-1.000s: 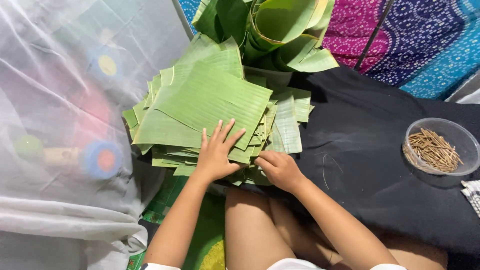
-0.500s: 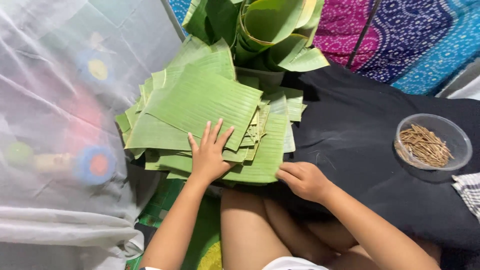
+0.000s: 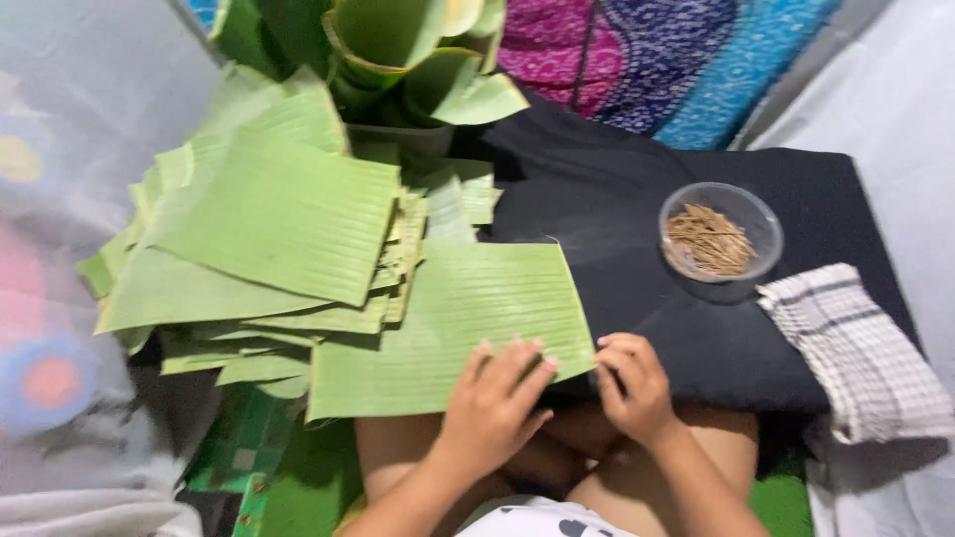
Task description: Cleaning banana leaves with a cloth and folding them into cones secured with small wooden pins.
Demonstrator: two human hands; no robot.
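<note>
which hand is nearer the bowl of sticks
Right. The right hand rests on the black cloth just below and left of the bowl, not touching it. The left hand is farther left, lying on the leaf.

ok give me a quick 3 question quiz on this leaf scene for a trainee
1. True or false: the left hand lies flat on the leaf.
2. What does the bowl hold? A) thin brown sticks B) water C) rice
3. Fill in: the checked cloth lies to the ____ of the bowl as the camera sees it.

Key
1. True: its fingers spread over the leaf's near edge, while the right hand sits curled at its corner.
2. A
3. Right, and lower, on the black cloth.
</note>
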